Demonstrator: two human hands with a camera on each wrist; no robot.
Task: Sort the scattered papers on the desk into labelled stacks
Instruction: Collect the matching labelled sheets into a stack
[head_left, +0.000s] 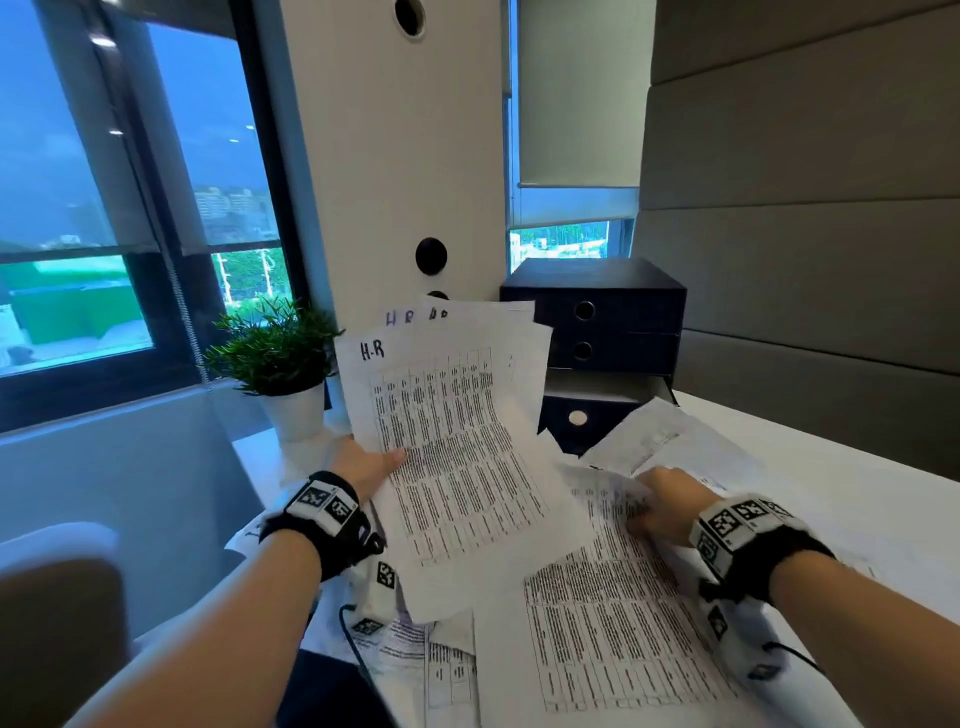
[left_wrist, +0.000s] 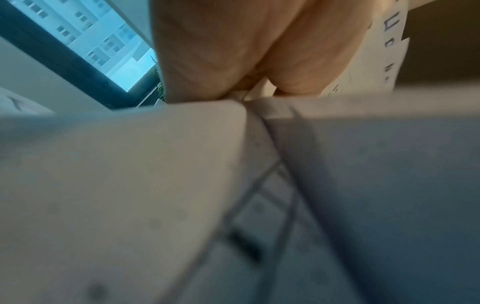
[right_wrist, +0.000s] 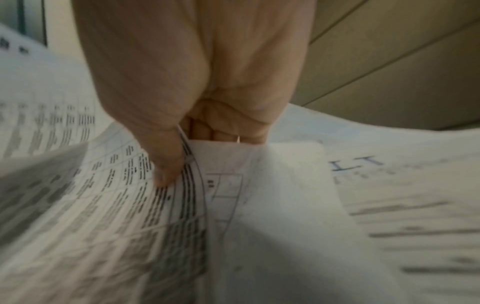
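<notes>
Nearest the camera, loose printed sheets (head_left: 613, 639) lie overlapping on the white desk (head_left: 852, 483), dense tables of text facing up. On them the right hand (head_left: 662, 506) pinches the raised edge of one table-printed sheet (right_wrist: 124, 205), thumb (right_wrist: 166, 164) on top and curled fingers beneath; in the right wrist view a paper marked "I.T" (right_wrist: 389, 185) lies just beside it, to the right. To the left, the left hand (head_left: 366, 467) grips a fanned bundle of papers (head_left: 457, 441) held up off the desk, thumb pressed on the front page; the top sheet is hand-lettered "H-R" and similar letters show on the sheets fanned behind it. Both wrists wear black straps with black-and-white marker tags. A brown rounded chair back (head_left: 57, 618) sits at the lower left, off the desk edge. Farther back, a small green plant in a white pot (head_left: 283, 364) stands at the desk's left rear corner, and a dark drawer unit (head_left: 602, 332) stands behind the raised bundle, its lowest drawer pulled out. Beyond rise a white column (head_left: 395, 156), windows (head_left: 104, 208) with half-lowered blinds and padded grey wall panels (head_left: 805, 208).
</notes>
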